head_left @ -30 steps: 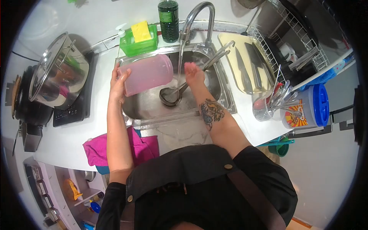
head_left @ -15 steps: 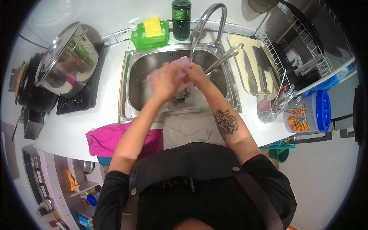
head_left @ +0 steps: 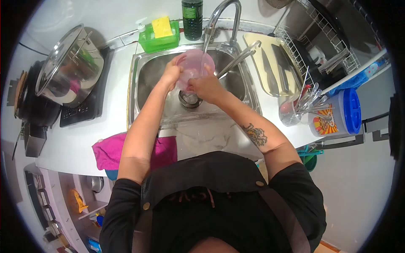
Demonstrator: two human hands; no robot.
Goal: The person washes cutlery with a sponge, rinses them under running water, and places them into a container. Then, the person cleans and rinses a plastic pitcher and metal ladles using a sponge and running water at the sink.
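Note:
A translucent pink plastic bowl (head_left: 196, 60) is tilted under the running faucet (head_left: 228, 8), and the stream falls into it. My left hand (head_left: 171, 75) grips its left side, fingers wrapped on the rim. My right hand (head_left: 207, 87) is closed on the near right edge, some of its fingers hidden by the bowl. Below, water runs onto the drain (head_left: 190, 100) of the steel sink (head_left: 145, 86). Metal utensil handles (head_left: 240, 58) lean over the sink's right side.
On the right lie a cutting board with knives (head_left: 263, 46), a cup of cutlery (head_left: 291, 111) and a blue-lidded container (head_left: 337, 118). A green caddy with a sponge (head_left: 158, 42) and a dark green bottle (head_left: 192, 21) stand behind. Left are a pot (head_left: 69, 67) and a magenta cloth (head_left: 112, 152).
The pink bowl has been turned so its round opening shows and water enters it. My left hand has shifted to its left side, and my right hand has moved lower, nearer me.

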